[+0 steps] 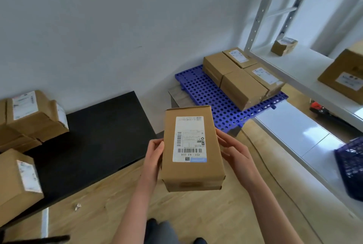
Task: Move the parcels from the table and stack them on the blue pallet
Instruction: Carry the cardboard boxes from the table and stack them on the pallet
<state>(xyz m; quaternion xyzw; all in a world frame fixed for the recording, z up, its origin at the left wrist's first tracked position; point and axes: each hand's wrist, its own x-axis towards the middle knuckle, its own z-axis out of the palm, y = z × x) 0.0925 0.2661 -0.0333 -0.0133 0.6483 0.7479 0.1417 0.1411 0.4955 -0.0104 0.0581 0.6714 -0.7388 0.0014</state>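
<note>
A brown cardboard parcel (208, 169) with a white shipping label on top is carried in the air over the wooden floor. My left hand (154, 158) grips its left side and my right hand (234, 155) grips its right side. The blue perforated pallet (198, 90) lies on the floor ahead to the right, and several parcels (241, 86) stand in a block on its far right part. More parcels (35, 114) remain on the black table (102, 133) at the left, one of them (17, 184) near its front edge.
A white metal shelf rack (306, 74) stands at the right, with a small box (282, 47) and a larger box (343, 74) on it. A dark blue crate (351, 167) sits at the right edge. A red object (318, 107) lies on the floor under the rack.
</note>
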